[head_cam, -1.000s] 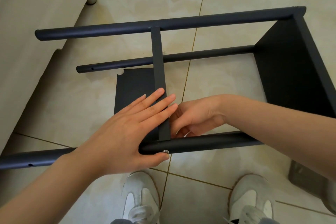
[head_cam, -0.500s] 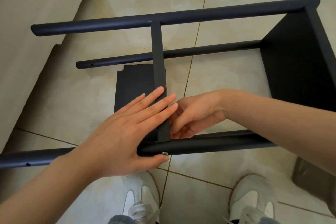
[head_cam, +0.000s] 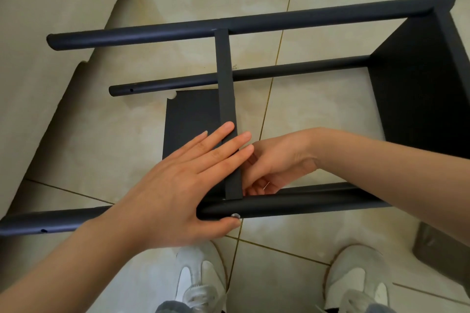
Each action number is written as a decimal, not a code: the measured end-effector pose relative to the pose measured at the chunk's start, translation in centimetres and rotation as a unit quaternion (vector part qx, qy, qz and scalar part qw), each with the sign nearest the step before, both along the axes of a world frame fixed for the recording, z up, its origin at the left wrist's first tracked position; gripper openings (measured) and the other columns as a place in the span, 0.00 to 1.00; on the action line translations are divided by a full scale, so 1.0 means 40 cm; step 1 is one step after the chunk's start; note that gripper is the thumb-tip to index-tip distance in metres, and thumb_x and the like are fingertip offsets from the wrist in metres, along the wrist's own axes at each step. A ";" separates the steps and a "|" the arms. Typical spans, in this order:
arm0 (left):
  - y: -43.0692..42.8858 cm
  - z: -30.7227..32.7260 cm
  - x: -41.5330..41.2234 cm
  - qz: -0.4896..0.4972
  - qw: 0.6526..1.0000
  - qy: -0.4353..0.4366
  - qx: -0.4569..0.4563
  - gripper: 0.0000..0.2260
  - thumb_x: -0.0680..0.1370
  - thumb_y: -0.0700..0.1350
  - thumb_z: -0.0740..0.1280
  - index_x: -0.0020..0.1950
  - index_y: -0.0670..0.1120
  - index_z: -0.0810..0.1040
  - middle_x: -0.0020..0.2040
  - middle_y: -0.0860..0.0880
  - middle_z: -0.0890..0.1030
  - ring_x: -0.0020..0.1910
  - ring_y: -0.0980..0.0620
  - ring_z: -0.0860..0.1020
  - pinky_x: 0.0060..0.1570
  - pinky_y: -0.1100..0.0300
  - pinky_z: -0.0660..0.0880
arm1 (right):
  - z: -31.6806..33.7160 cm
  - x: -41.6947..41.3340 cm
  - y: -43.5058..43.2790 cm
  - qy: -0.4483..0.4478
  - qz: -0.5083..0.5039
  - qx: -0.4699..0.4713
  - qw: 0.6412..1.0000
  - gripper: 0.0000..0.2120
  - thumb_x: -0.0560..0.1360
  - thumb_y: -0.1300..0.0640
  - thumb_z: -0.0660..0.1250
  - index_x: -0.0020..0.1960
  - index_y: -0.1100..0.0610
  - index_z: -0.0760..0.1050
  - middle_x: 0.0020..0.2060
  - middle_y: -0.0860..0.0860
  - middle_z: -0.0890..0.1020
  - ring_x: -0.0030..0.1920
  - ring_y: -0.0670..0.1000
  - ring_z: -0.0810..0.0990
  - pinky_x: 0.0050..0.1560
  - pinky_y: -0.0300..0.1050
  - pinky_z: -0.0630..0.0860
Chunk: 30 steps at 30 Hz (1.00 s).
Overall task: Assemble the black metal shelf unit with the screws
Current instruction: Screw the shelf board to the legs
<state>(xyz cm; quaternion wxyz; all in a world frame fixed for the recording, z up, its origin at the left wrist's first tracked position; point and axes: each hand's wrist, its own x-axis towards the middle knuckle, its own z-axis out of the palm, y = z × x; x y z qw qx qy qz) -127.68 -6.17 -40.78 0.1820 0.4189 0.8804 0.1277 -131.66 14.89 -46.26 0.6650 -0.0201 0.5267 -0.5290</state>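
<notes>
The black metal shelf unit lies on its side on the tiled floor, with its end panel [head_cam: 419, 96] at the right. A middle shelf [head_cam: 225, 79] spans from the far pole [head_cam: 178, 33] to the near pole [head_cam: 305, 201]. My left hand [head_cam: 178, 185] presses flat on the shelf's near end, its thumb under the near pole beside a silver screw head [head_cam: 235, 215]. My right hand [head_cam: 277, 160] reaches in behind the shelf, fingers curled at the joint, pinching a small silver piece that is mostly hidden.
A beige sofa [head_cam: 38, 33] with a round leg stands at the left. A third pole [head_cam: 178, 82] lies lower, close to the floor. My white shoes [head_cam: 201, 274] are just below the near pole. A dark grey object [head_cam: 442, 251] sits on the floor at the right.
My right hand's fingers have shifted slightly at the joint behind the shelf. My left hand keeps the same place on the shelf and pole.
</notes>
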 end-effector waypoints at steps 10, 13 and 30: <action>0.001 -0.001 0.000 0.002 1.000 0.002 0.005 0.41 0.75 0.67 0.63 0.83 0.51 0.54 0.83 0.55 0.53 0.82 0.55 0.45 0.78 0.56 0.46 | -0.001 0.004 0.001 -0.024 -0.026 -0.025 0.999 0.14 0.78 0.68 0.63 0.63 0.70 0.73 0.47 0.60 0.79 0.44 0.52 0.78 0.51 0.45 0.78; 0.001 -0.001 -0.001 0.002 1.000 0.004 0.005 0.41 0.75 0.67 0.63 0.83 0.51 0.54 0.83 0.55 0.53 0.82 0.54 0.46 0.78 0.55 0.47 | 0.008 0.001 -0.002 -0.025 -0.017 -0.024 0.999 0.09 0.79 0.67 0.63 0.58 0.64 0.77 0.43 0.56 0.79 0.42 0.51 0.77 0.48 0.44 0.78; 0.000 0.004 0.005 0.010 1.000 0.007 -0.012 0.41 0.74 0.69 0.57 0.82 0.55 0.49 0.82 0.60 0.46 0.80 0.61 0.39 0.76 0.60 0.47 | 0.084 0.028 0.030 0.115 0.002 0.038 0.993 0.08 0.80 0.59 0.65 0.54 0.59 0.83 0.48 0.54 0.85 0.49 0.50 0.83 0.59 0.45 0.78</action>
